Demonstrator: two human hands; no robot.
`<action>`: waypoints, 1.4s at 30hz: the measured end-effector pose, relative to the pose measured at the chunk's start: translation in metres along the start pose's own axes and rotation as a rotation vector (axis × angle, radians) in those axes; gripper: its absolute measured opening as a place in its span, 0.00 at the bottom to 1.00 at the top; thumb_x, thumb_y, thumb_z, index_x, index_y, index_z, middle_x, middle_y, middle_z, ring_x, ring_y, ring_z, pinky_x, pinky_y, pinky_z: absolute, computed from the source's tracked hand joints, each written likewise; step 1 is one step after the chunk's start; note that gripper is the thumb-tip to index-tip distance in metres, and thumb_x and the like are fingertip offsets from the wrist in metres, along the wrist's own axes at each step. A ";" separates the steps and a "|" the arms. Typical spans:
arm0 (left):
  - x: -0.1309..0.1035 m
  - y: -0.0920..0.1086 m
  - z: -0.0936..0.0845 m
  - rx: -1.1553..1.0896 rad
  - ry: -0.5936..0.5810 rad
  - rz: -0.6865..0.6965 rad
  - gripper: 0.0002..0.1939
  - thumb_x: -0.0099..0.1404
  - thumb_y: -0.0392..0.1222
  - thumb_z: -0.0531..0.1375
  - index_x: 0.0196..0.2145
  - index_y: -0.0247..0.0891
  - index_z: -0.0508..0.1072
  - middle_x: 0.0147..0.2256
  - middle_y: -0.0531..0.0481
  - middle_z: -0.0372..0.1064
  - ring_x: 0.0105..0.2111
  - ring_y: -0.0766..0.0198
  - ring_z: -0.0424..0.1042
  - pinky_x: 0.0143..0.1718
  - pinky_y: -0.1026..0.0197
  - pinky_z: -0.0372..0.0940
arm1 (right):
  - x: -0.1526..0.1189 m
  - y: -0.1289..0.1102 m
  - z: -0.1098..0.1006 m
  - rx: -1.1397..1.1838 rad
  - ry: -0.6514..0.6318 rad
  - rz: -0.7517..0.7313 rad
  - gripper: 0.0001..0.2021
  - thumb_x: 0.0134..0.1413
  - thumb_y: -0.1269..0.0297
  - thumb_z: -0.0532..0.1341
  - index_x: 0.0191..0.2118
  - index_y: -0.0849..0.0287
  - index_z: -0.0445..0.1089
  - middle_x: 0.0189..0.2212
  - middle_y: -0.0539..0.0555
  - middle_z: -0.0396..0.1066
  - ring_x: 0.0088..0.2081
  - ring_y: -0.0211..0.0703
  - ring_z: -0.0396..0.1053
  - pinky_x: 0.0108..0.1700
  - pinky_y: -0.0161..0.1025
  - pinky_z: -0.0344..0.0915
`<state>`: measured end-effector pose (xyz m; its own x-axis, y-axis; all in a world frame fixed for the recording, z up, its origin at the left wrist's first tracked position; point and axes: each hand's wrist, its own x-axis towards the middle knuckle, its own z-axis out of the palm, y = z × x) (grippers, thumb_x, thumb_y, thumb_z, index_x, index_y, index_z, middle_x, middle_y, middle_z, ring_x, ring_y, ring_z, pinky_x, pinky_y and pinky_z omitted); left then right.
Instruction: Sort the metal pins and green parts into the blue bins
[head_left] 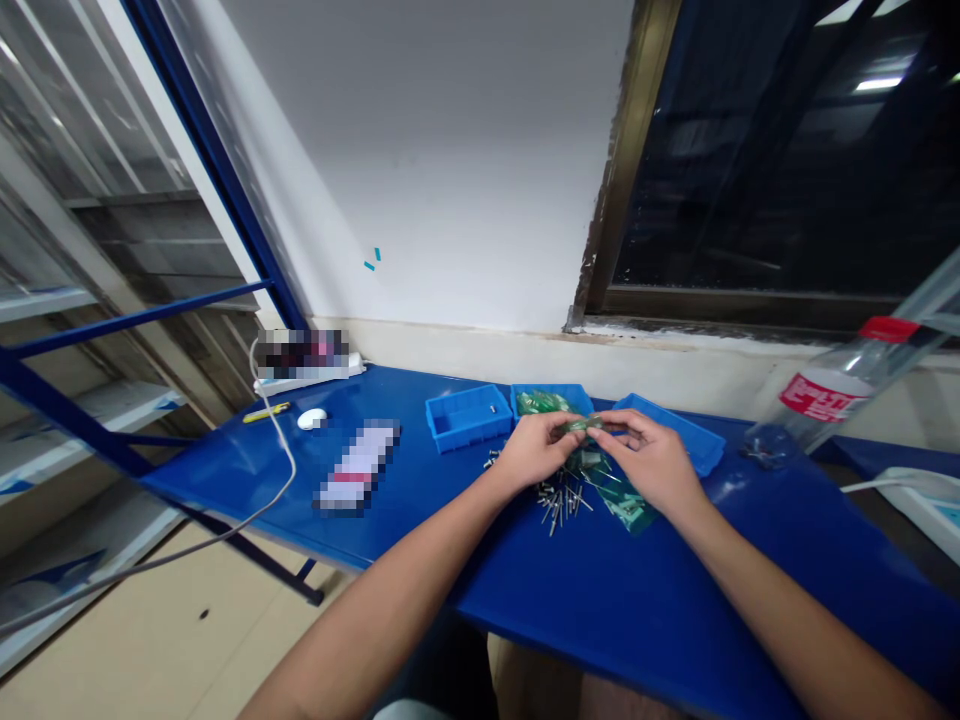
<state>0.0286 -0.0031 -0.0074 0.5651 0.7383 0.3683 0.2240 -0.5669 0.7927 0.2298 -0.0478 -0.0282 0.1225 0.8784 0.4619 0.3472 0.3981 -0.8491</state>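
Observation:
My left hand (538, 448) and my right hand (643, 455) meet over the table, fingertips pinched on a small greenish clear plastic bag (582, 427). Whether anything is inside that bag I cannot tell. Beneath the hands lies a loose heap of metal screws (556, 503), with some flat green plastic bags (628, 508) beside it, partly under my right hand. Behind the hands, a blue bin (551, 391) contains several green bags. To its left, another blue bin (469, 432) has a small metal piece in it. A third blue bin (701, 452) is partly hidden by my right hand.
On the blue table (442, 510) a clear bottle with a red cap (829, 390) stands at the right. Toward the left are a white mouse (312, 418), a yellow cutter (265, 412), a blurred flat item (358, 467) and a cable (281, 480) crossing the edge.

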 end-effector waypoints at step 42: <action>-0.007 0.019 0.036 0.548 -0.498 0.555 0.21 0.70 0.57 0.64 0.51 0.40 0.80 0.52 0.39 0.79 0.55 0.47 0.75 0.60 0.49 0.63 | -0.018 -0.043 -0.009 -0.427 0.258 -0.349 0.12 0.72 0.56 0.55 0.44 0.52 0.74 0.37 0.56 0.79 0.34 0.49 0.75 0.43 0.44 0.70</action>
<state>0.0570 -0.0319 -0.0125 0.9515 0.1384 0.2749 0.0912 -0.9798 0.1779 0.2207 -0.0834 0.0022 0.1365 0.6014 0.7872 0.7434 0.4631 -0.4827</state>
